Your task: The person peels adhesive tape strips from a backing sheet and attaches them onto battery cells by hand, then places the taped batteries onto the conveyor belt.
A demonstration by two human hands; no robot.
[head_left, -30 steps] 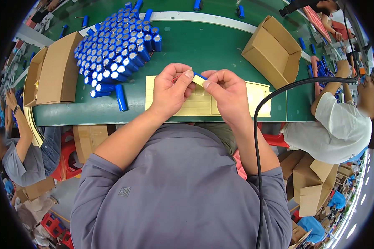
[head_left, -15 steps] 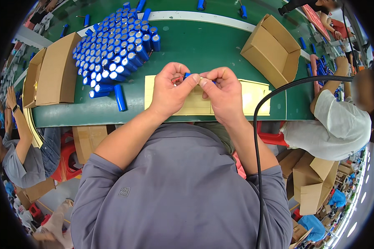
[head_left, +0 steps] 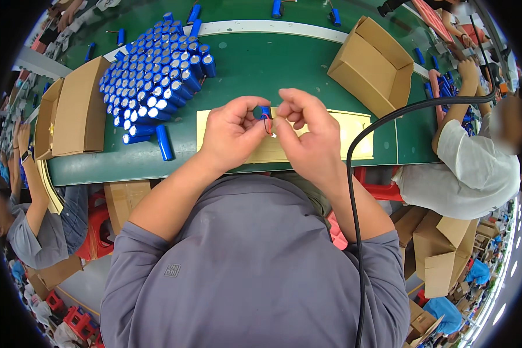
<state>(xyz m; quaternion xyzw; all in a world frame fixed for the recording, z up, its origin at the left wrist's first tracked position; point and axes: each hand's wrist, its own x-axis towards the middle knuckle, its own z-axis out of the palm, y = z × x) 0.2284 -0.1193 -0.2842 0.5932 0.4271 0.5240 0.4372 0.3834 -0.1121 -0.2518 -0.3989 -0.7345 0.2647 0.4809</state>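
Note:
My left hand (head_left: pixel 233 130) is closed around a blue cylindrical battery cell (head_left: pixel 265 110), of which only the end shows past the fingertips. Red and black wires with a small white plug (head_left: pixel 272 135) dangle from the cell between my hands. My right hand (head_left: pixel 308 129) is close beside it, thumb and index finger apart and the other fingers loosely curled; nothing shows in its grip. Beneath both hands lies a yellow sheet (head_left: pixel 354 136) on the green table (head_left: pixel 267 64). To the left stands a dense cluster of blue battery cells (head_left: pixel 156 75), with one cell (head_left: pixel 165 143) lying in front.
Open cardboard boxes stand on the table at left (head_left: pixel 78 110) and right (head_left: pixel 368 69). A black cable (head_left: pixel 354 203) arcs past my right arm. Co-workers sit on both sides. A white rail (head_left: pixel 272 26) crosses behind, with scattered cells beyond.
My right hand's fingertips have parted from the pinch at the cell and spread. The wires and plug now hang down between the hands. My left hand keeps the cell.

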